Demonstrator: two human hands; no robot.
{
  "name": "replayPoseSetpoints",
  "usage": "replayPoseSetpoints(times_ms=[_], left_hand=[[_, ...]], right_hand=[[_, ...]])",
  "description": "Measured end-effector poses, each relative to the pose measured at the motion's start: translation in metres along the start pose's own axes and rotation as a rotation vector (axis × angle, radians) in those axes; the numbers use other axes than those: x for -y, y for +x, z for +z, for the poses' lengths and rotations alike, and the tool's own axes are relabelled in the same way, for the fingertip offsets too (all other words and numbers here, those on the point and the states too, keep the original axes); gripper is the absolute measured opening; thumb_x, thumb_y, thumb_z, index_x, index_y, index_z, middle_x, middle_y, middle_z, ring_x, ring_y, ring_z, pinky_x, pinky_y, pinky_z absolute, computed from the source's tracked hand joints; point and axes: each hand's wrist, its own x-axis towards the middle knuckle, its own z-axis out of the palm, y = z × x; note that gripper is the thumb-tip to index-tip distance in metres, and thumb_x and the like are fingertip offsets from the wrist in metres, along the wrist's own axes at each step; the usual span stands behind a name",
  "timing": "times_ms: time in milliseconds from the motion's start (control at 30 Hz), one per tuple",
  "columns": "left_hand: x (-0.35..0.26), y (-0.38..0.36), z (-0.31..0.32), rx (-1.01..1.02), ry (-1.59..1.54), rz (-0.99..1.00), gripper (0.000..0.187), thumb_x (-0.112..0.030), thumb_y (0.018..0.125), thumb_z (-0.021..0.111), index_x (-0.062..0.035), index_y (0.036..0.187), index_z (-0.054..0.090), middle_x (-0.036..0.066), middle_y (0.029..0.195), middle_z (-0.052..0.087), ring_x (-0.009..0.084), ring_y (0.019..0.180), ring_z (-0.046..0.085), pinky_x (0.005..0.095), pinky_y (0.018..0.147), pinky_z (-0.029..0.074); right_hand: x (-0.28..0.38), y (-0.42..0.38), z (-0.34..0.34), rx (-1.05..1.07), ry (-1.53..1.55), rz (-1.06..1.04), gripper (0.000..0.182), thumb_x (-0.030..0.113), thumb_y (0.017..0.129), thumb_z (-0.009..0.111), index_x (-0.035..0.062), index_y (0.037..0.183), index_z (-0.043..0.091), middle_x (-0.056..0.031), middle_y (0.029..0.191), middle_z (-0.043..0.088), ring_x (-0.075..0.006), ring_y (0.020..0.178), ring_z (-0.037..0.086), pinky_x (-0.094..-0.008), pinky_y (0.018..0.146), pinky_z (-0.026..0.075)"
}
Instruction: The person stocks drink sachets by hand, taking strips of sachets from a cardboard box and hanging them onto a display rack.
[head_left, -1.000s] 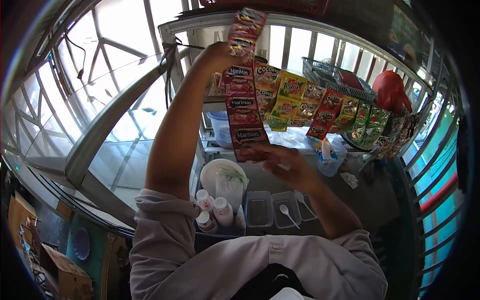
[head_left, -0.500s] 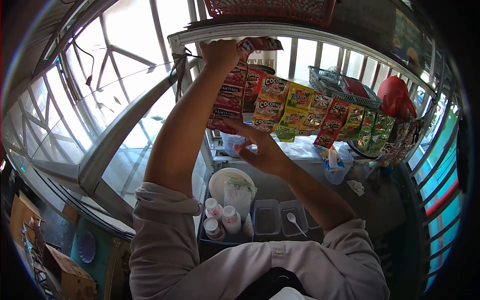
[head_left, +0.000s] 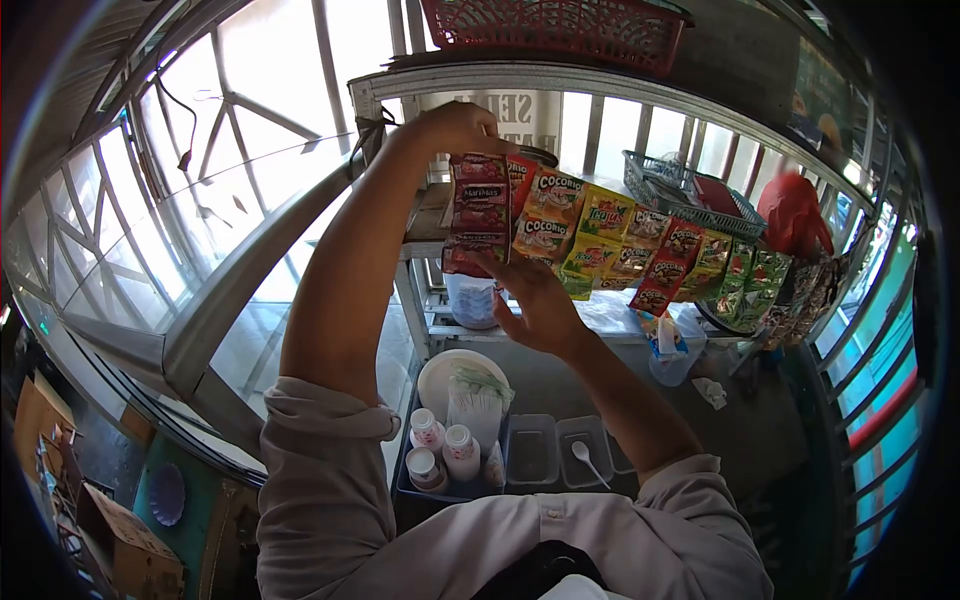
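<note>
My left hand (head_left: 462, 128) is up at the top of a strip of dark red Marimas sachets (head_left: 480, 205), fingers curled over its upper end. The strip hangs straight down from there. Lower, my right hand (head_left: 540, 305) is at the strip's bottom sachet, index finger stretched toward it and thumb apart. Whether that fingertip presses on the sachet is hard to tell. Just to the right hang orange Cocorio sachets (head_left: 546, 215) and yellow Teajus sachets (head_left: 600, 235), partly overlapping the other strips.
A metal rack frame (head_left: 600, 78) runs overhead with a red basket (head_left: 560, 30) on top. At right are a grey-green basket (head_left: 690, 195), a red bag (head_left: 793, 215) and green sachets (head_left: 750, 275). Below stand wrapped cups (head_left: 461, 450), clear containers (head_left: 532, 445) and a white spoon (head_left: 590, 462).
My left hand has moved slightly right and down. The red sachet end that stuck out beside it no longer shows there. My right hand has shifted a little right and down. The view has tilted slightly.
</note>
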Motion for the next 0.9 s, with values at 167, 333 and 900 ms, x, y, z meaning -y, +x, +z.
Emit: replayPoseSetpoints(times_ms=[167, 333, 900], left_hand=[[0.008, -0.018, -0.018, 0.018, -0.106, 0.075, 0.049, -0.056, 0.076, 0.068, -0.0106, 0.094, 0.07, 0.007, 0.092, 0.069, 0.0196, 0.089, 0.064, 0.034, 0.08, 0.048], [0.019, -0.013, -0.009, -0.088, -0.035, 0.001, 0.038, -0.043, 0.077, 0.072, -0.0103, 0.096, 0.07, 0.007, 0.096, 0.07, 0.021, 0.093, 0.065, 0.0359, 0.083, 0.049], [-0.008, -0.044, 0.01, -0.243, 0.35, -0.082, 0.022, -0.021, 0.089, 0.052, -0.0191, 0.106, 0.066, 0.01, 0.101, 0.067, 0.0288, 0.097, 0.064, 0.0453, 0.088, 0.048]], right_hand=[[-0.003, 0.003, 0.01, -0.004, 0.156, 0.047, 0.065, 0.006, 0.077, 0.055, 0.0121, 0.14, 0.039, -0.0192, 0.113, 0.059, -0.0345, 0.103, 0.056, -0.0452, 0.093, 0.042], [0.005, 0.007, 0.016, -0.008, 0.276, 0.043, 0.065, 0.008, 0.077, 0.055, 0.0118, 0.14, 0.038, -0.0204, 0.122, 0.055, -0.036, 0.11, 0.055, -0.0447, 0.098, 0.041], [-0.008, -0.138, 0.024, 0.453, 0.747, 0.498, 0.07, 0.011, 0.082, 0.062, 0.0125, 0.144, 0.029, -0.0179, 0.141, 0.041, -0.0288, 0.111, 0.057, -0.0404, 0.1, 0.043]])
